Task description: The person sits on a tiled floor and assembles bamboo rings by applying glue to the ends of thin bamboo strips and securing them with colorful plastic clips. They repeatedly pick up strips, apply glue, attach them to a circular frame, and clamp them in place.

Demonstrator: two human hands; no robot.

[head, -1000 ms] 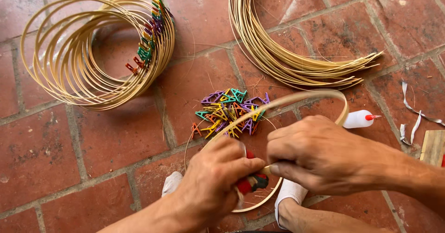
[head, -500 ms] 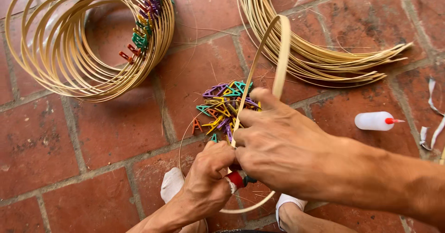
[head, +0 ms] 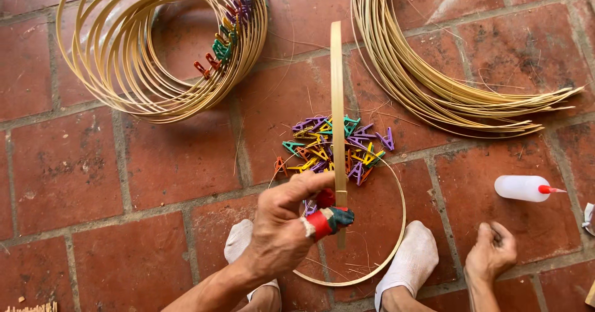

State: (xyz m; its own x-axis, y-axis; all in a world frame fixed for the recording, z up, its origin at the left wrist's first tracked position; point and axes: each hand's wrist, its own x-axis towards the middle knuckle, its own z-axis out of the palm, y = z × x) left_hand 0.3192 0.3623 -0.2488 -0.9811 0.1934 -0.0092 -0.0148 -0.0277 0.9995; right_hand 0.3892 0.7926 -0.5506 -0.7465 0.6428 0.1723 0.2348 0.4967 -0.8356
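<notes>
My left hand (head: 282, 225) grips a pale bamboo hoop (head: 337, 101) and holds it upright, so it shows edge-on as a narrow strip. One finger of that hand is wrapped in red and green tape. Just behind the hoop, a pile of coloured plastic clips (head: 322, 147) lies on the brick floor. My right hand (head: 493, 253) rests low at the right beside my right foot, with its fingers curled and nothing visible in them. A thin bamboo ring (head: 401, 216) lies flat on the floor between my feet.
A stack of finished hoops (head: 124, 82) with clips on their rims lies at the back left. A curved bundle of bamboo strips (head: 434, 89) lies at the back right. A white squeeze bottle (head: 520, 188) with a red tip lies at the right. My white-socked feet (head: 412, 262) are near the bottom.
My right hand let go of the hoop and dropped to the lower right. The hoop turned upright and edge-on, held by my left hand alone.
</notes>
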